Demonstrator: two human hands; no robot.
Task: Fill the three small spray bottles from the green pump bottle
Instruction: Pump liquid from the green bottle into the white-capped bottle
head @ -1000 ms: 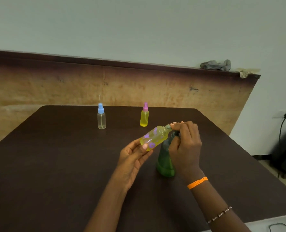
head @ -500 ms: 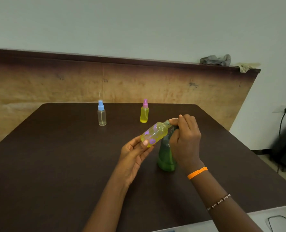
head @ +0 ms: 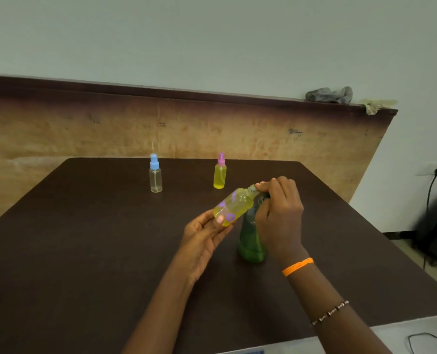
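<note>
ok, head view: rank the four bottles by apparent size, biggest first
1. green pump bottle, partly hidden by the right hand
2. patterned yellow bottle, held by the left hand
3-4. clear blue-capped bottle and yellow pink-capped bottle: look alike; both farther away, so true sizes are unsure.

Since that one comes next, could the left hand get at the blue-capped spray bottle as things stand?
Probably not yet: the left hand holds the yellow bottle. The path to the blue-capped bottle looks clear.

Dim, even, greenish light leaves only faint shadows on the dark brown matte tabletop [head: 84, 251] (soft focus, edges bowed by wide-angle distortion).
</note>
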